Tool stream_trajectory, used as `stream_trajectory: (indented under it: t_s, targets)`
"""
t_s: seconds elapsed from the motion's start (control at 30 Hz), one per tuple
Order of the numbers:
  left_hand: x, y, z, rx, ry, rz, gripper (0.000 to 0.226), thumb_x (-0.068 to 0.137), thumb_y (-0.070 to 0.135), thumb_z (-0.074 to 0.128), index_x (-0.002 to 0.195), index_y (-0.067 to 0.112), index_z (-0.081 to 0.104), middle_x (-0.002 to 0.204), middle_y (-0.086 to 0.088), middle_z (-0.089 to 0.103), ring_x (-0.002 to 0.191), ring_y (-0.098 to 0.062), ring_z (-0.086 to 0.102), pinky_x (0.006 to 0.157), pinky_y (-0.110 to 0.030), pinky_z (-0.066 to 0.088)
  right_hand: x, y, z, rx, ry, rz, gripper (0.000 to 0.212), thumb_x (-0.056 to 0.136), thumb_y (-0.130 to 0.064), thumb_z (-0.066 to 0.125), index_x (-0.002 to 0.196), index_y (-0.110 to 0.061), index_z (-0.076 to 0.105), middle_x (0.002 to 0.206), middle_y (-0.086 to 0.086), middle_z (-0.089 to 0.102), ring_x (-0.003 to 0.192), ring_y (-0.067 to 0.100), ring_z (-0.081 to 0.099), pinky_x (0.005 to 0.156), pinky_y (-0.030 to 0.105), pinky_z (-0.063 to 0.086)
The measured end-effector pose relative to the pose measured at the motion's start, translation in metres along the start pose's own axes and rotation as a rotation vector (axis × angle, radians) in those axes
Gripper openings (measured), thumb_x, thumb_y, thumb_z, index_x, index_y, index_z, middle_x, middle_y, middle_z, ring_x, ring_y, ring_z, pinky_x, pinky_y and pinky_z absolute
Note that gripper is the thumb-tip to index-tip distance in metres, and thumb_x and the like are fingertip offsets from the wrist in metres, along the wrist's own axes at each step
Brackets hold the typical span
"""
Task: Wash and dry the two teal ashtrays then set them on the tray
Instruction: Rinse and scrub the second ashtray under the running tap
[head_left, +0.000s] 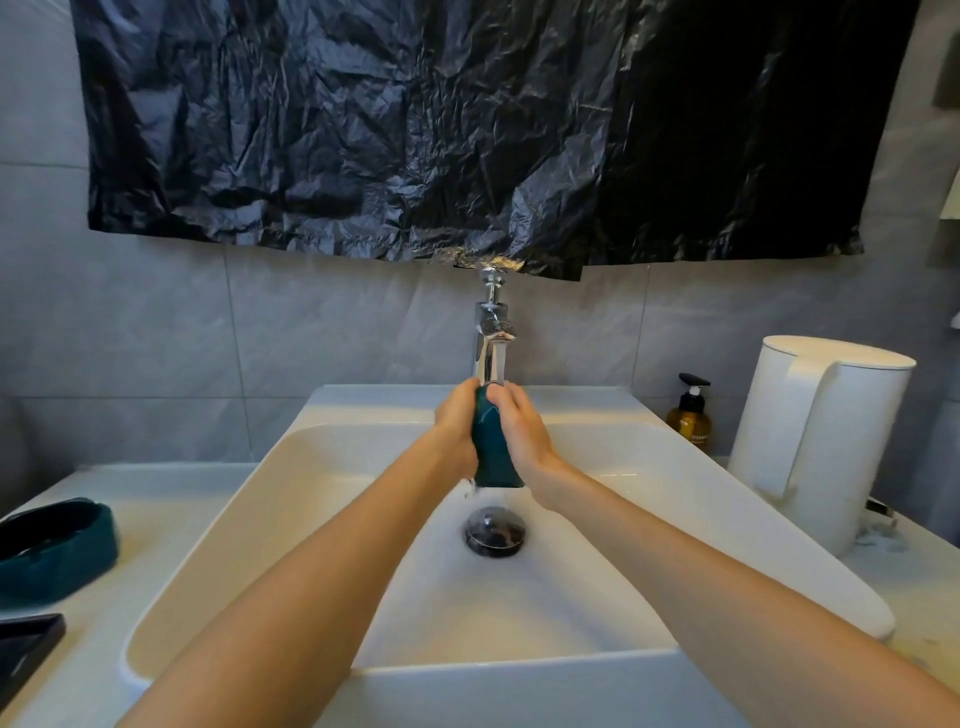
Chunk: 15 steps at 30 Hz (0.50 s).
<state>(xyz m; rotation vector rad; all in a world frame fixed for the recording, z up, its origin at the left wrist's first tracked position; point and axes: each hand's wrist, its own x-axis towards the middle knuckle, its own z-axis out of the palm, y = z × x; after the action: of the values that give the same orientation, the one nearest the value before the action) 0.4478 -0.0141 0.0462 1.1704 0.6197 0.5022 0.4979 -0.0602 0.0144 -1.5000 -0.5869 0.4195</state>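
While gripping ashtray (492, 449), left hand (456, 418), right hand (521, 428)

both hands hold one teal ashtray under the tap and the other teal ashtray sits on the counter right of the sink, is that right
Not quite. The head view shows the other teal ashtray on the counter left of the sink, not right. The rest stands: the left hand and the right hand both grip the first teal ashtray under the tap.

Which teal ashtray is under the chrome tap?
The teal ashtray gripped on edge between left hand and right hand over the white sink; the other teal ashtray rests on the counter.
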Motion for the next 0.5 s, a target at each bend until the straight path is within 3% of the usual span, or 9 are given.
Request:
stream_trajectory:
  t_s: [0.1,0.23,0.3,0.4,0.5]
  targets:
    - [0.0,0.004,-0.008,-0.003,-0.071,-0.026,0.023,0.087,0.037,0.052,0.094,0.019,0.064,0.086,-0.007,0.064,0.083,-0.022,0.061,0.065,-0.032,0.049,-0.006,0.001,-0.003,-0.045,-0.022,-0.124,0.03,0.086,-0.051,0.039,0.11,-0.038,0.051,0.108,0.005,0.059,0.1,0.024,0.058,0.089,0.046,0.051]
    - [0.002,0.002,-0.001,0.067,-0.021,0.155,0.03,0.092,0.041,0.049,0.093,0.015,0.063,0.091,-0.01,0.066,0.09,-0.025,0.062,0.079,-0.035,0.05,-0.009,-0.007,-0.007,0.028,-0.014,-0.158,0.024,0.098,-0.039,0.038,0.121,-0.038,0.044,0.113,0.006,0.057,0.099,0.021,0.057,0.075,0.035,0.052]
    - [0.004,-0.001,0.0,0.112,-0.034,0.204,0.039,0.094,0.046,0.047,0.102,0.011,0.064,0.097,-0.012,0.067,0.091,-0.025,0.062,0.077,-0.033,0.051,-0.013,-0.01,-0.008,0.104,-0.013,-0.005,0.031,0.095,-0.049,0.041,0.121,-0.034,0.048,0.113,0.008,0.059,0.096,0.021,0.058,0.074,0.035,0.053]
    - [-0.005,-0.007,-0.001,0.205,-0.047,0.329,0.039,0.096,0.045,0.045,0.103,0.011,0.062,0.092,-0.009,0.066,0.084,-0.022,0.063,0.061,-0.027,0.048,-0.013,-0.015,-0.01,0.292,-0.082,0.349,0.058,0.078,-0.073,0.051,0.104,-0.024,0.065,0.106,0.01,0.067,0.099,0.025,0.061,0.09,0.047,0.05]
    - [-0.013,-0.013,-0.002,0.338,-0.127,0.478,0.029,0.099,0.037,0.042,0.108,0.013,0.057,0.097,-0.007,0.062,0.091,-0.021,0.06,0.067,-0.025,0.047,-0.008,-0.022,-0.019,0.417,-0.085,0.434,0.06,0.073,-0.071,0.059,0.104,-0.019,0.065,0.108,0.011,0.066,0.103,0.027,0.06,0.093,0.046,0.048]
